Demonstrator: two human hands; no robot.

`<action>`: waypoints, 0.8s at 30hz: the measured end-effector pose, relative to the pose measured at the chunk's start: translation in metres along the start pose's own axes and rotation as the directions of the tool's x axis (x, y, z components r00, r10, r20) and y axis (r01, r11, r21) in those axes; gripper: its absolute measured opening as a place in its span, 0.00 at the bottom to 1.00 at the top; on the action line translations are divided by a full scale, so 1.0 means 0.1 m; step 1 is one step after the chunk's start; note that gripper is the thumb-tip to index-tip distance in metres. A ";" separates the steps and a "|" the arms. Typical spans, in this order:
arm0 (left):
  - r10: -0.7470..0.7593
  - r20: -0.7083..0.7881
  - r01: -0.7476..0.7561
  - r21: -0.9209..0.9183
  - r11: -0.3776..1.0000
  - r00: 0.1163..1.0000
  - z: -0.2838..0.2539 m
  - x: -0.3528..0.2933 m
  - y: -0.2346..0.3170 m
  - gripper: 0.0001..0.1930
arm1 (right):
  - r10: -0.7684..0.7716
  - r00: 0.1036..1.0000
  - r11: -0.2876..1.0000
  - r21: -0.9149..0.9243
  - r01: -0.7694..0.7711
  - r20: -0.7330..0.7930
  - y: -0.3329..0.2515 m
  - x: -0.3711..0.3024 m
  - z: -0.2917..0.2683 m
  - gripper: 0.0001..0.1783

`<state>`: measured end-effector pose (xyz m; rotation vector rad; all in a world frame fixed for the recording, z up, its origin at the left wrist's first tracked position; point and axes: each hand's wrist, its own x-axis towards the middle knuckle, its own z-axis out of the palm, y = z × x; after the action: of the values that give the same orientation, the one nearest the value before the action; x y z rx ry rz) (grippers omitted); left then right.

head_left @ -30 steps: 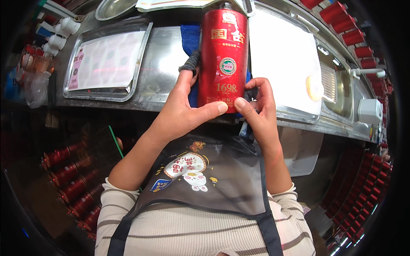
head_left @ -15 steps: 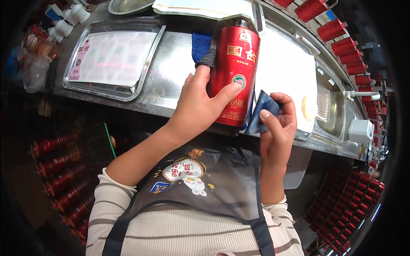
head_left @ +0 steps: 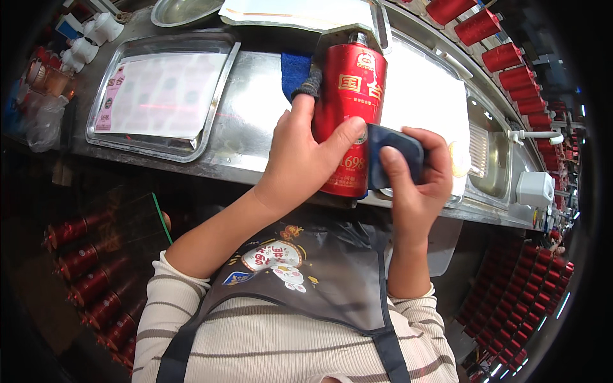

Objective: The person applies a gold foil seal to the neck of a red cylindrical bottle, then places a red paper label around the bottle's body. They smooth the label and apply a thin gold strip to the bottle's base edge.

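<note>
A shiny red bottle [head_left: 345, 113] with gold lettering lies in a holder over a blue cloth [head_left: 295, 71], its clear neck pointing away from me. My left hand [head_left: 305, 143] grips it from the left, thumb across its lower front, and a grey knitted finger cover is on one finger. In my right hand [head_left: 418, 172] is a dark blue, flat, flexible scraper [head_left: 391, 152], pinched between thumb and fingers. The scraper's left edge meets the bottle's right side, near my left thumb. A round label on the bottle is partly hidden there.
Left on the steel counter [head_left: 250, 86] stands a metal tray [head_left: 235, 59] of pink-edged printed sheets. A white board [head_left: 440, 96] lies to the right, before a sink [head_left: 498, 153] with a white tap [head_left: 539, 136]. Red bottles [head_left: 479, 27] line the far right; others stand below.
My right hand has brought the scraper up and left against the bottle's side, and it now faces me more flatly. The left thumb has shifted onto the round label.
</note>
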<state>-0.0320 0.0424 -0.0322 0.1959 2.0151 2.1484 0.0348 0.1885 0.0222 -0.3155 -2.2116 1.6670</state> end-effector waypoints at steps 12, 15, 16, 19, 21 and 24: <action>-0.002 0.084 0.010 -0.099 0.995 0.996 -0.27 -0.18 -0.06 0.24 | -0.518 0.745 0.665 -0.350 0.660 0.421 -0.13 -0.05 -0.02 0.24; 0.304 0.197 -0.353 0.302 0.886 0.932 -0.40 -0.31 0.09 0.23 | -0.391 0.770 0.837 -0.153 0.525 0.503 -0.25 -0.17 -0.20 0.24; 0.320 0.285 -0.414 0.384 0.825 0.904 -0.39 -0.37 0.11 0.23 | -0.301 0.831 0.896 -0.160 0.415 0.468 -0.27 -0.17 -0.26 0.21; 0.329 0.407 -0.514 0.532 0.674 0.852 -0.37 -0.50 0.11 0.24 | -0.099 0.990 0.964 -0.238 0.121 0.102 -0.18 -0.21 -0.35 0.16; 0.314 0.364 -0.480 0.617 0.624 0.877 -0.38 -0.49 0.02 0.25 | -0.100 0.994 0.980 -0.167 0.105 0.038 -0.16 -0.16 -0.31 0.15; 0.270 0.286 -0.390 0.570 0.723 0.919 -0.49 -0.44 -0.08 0.24 | -0.234 0.969 0.945 -0.214 0.246 0.082 -0.01 -0.14 -0.22 0.15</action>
<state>-0.0001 -0.0145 -0.0419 0.8796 2.6521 1.4403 0.0561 0.2020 0.0268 -0.0505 -2.3736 1.3181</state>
